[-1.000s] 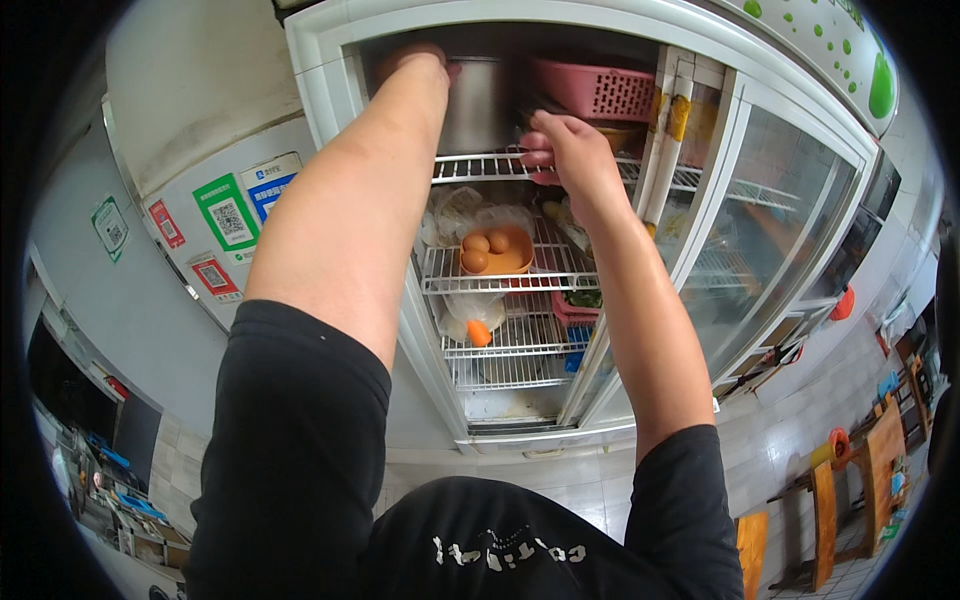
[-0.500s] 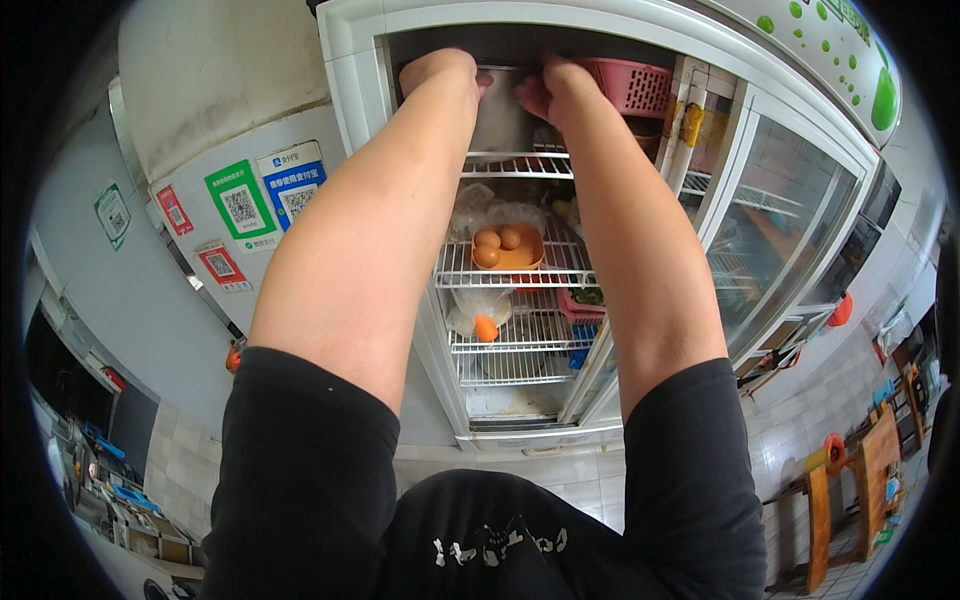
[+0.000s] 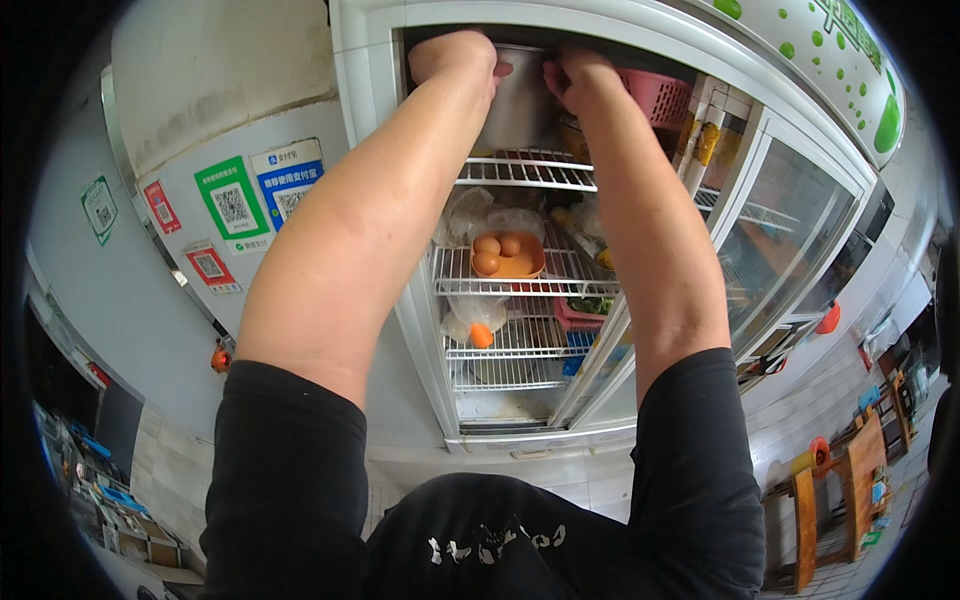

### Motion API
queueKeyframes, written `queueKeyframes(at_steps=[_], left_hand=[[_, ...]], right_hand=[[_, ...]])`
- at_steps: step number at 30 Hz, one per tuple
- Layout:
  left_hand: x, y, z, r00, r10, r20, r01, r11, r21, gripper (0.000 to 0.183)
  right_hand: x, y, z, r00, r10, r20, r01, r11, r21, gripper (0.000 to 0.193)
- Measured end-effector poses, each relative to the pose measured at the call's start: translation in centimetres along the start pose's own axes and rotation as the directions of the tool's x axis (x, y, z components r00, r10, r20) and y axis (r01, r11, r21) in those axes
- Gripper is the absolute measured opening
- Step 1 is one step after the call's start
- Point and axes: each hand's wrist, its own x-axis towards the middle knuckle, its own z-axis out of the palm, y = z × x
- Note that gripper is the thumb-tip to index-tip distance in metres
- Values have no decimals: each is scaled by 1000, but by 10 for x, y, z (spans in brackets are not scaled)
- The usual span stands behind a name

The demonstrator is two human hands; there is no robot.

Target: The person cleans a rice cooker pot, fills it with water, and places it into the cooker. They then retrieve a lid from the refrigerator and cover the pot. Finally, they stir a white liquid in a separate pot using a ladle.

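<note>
I see white wire shelves point(image 3: 520, 172) inside the open fridge: a grey metal pot point(image 3: 518, 100) and pink plastic basket point(image 3: 660, 97) sit on the top one. On the middle shelf point(image 3: 500, 283), an orange bowl of brown eggs point(image 3: 507, 257) stands near the front edge.

Stickers on the grey wall, clear bags on the fridge shelves, a green-spotted header above the door.

On the wall left of the open fridge sit five rectangular stickers: a green sticker point(image 3: 231, 204) with a white square code panel, a blue-and-white sticker point(image 3: 288, 184) touching its right edge, a small red sticker point(image 3: 160, 207) further left, a green-edged white sticker point(image 3: 99, 208) nearest the left rim, and a red-and-white sticker point(image 3: 212, 266) lowest of all. Inside, crumpled clear plastic bags point(image 3: 497, 217) lie at the back of the middle wire shelf; another clear bag point(image 3: 474, 318) hangs at the front edge of the shelf below. The white header panel point(image 3: 830, 60) carries green dots.
</note>
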Motion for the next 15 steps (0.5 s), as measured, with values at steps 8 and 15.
queueKeyframes(at_steps=[8,15], left_hand=[[-35,1,-23,992,83,91,-80,996,-37,25],[-50,10,-52,931,101,351,-155,979,132,18]], right_hand=[[-17,-2,-13,999,-48,-10,48,998,-49,14],[-72,-25,-26,999,-26,33,27,999,-36,17]])
